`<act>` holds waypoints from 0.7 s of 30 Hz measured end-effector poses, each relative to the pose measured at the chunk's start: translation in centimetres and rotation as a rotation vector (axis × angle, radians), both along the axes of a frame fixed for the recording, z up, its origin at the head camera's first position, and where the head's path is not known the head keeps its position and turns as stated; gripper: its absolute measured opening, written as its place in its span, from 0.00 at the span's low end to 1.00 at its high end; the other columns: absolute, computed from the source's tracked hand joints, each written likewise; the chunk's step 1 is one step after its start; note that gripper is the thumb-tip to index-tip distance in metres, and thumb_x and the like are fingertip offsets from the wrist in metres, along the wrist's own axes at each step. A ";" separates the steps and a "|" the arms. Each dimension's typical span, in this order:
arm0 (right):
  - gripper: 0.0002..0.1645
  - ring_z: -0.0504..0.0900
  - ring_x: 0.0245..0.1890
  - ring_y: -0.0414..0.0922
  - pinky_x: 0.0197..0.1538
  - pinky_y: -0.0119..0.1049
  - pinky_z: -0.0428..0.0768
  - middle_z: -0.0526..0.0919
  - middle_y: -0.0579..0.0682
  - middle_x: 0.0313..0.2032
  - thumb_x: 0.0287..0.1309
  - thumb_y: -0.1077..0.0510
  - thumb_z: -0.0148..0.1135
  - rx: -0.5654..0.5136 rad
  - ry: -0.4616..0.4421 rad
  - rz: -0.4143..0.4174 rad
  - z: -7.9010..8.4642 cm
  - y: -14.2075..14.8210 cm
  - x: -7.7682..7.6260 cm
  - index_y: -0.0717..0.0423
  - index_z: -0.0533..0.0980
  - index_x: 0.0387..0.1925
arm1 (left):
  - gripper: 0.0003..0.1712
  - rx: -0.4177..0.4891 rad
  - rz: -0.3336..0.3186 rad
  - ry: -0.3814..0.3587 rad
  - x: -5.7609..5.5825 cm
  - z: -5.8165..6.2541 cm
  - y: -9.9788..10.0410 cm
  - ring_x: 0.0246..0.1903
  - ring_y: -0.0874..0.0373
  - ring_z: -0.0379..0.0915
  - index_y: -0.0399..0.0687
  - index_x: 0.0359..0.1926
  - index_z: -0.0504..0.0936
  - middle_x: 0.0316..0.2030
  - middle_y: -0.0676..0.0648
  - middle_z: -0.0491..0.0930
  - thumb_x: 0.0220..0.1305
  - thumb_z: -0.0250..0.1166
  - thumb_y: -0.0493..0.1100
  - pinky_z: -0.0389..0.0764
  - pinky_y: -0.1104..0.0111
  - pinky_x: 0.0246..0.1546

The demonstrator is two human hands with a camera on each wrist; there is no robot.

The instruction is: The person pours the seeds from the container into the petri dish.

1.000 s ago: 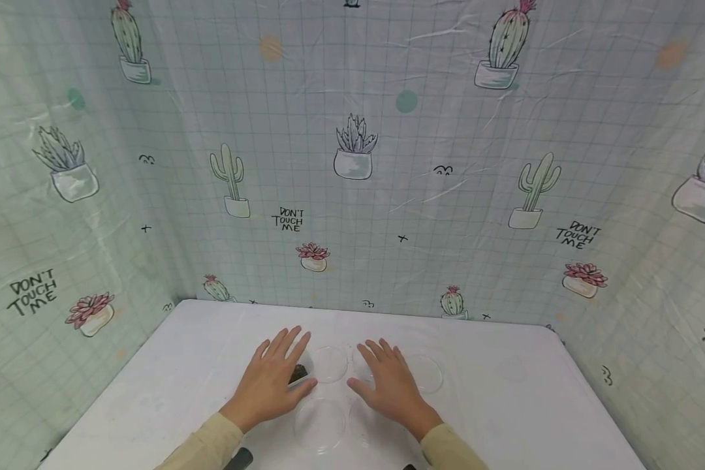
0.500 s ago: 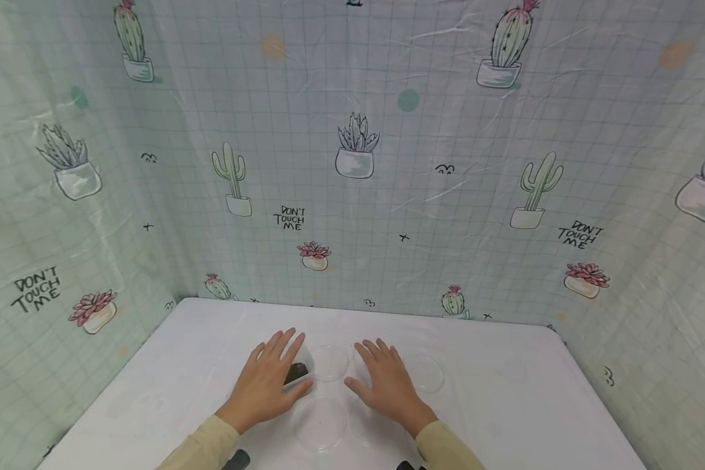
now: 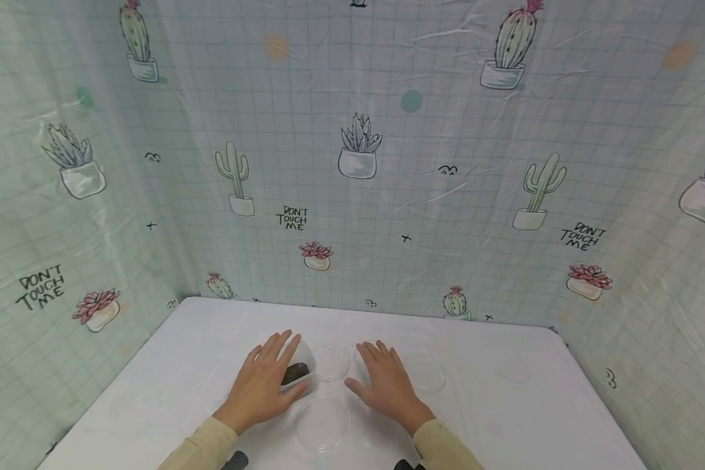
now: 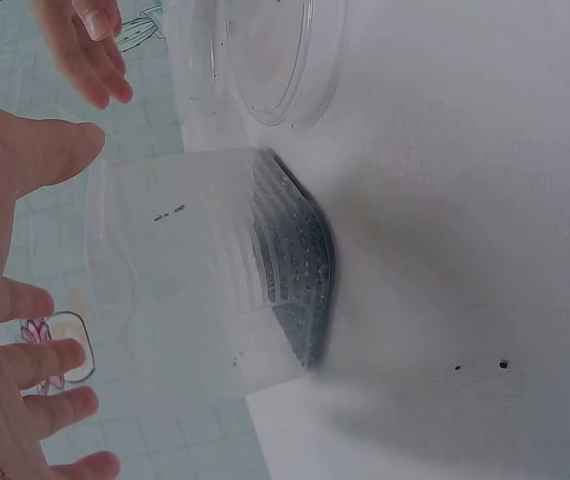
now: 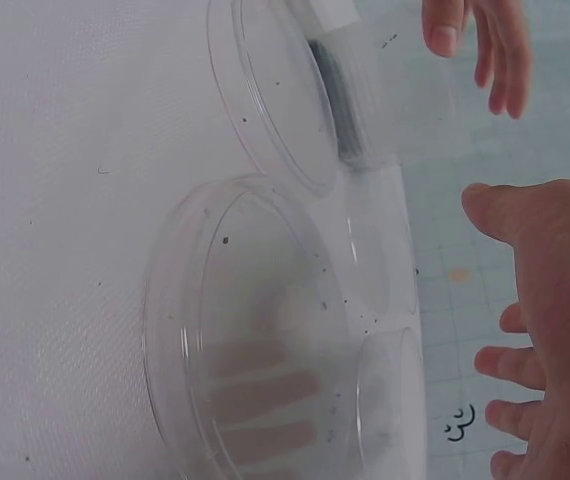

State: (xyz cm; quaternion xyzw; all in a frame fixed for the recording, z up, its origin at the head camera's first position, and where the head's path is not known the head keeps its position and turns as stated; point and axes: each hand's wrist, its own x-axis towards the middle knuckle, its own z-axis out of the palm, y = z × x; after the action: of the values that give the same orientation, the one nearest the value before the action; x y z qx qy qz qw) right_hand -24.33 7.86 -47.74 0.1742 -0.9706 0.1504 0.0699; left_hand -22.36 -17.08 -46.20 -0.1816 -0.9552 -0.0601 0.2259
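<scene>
My left hand hovers above a translucent plastic tub, fingers spread. Dark granular material, looking like soil, lies along the bottom of this tub. In the left wrist view there is a gap between those fingers and the tub's rim. My right hand is held over the clear round dishes with its fingers loosely extended, gripping nothing. One large clear dish sits below it in the right wrist view, and another dish stands beside the tub. Part of the tub is hidden behind my left hand.
More clear dishes stand close together on the white table, including one at the right and one in front. Dark specks lie on the tabletop. A cactus-print curtain encloses the back and sides.
My left hand has drawn slightly left and toward me, so more of the tub shows. The right hand has hardly moved, and the view has shifted a little.
</scene>
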 end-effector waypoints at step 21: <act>0.42 0.59 0.66 0.55 0.68 0.57 0.56 0.67 0.51 0.63 0.52 0.34 0.55 -0.033 0.010 0.023 -0.9 -0.8 -0.7 0.49 0.61 0.64 | 0.52 0.029 0.024 -0.031 -0.4 -0.9 -0.7 0.63 0.46 0.60 0.49 0.66 0.61 0.63 0.44 0.64 0.44 0.63 0.70 0.69 0.48 0.56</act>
State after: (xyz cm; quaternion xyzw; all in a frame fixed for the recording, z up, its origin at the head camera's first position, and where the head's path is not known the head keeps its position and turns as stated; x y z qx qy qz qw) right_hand -25.06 7.05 -48.66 0.1850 -0.9655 0.1665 0.0762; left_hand -22.76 -17.73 -47.06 -0.1659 -0.9597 -0.0740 0.2145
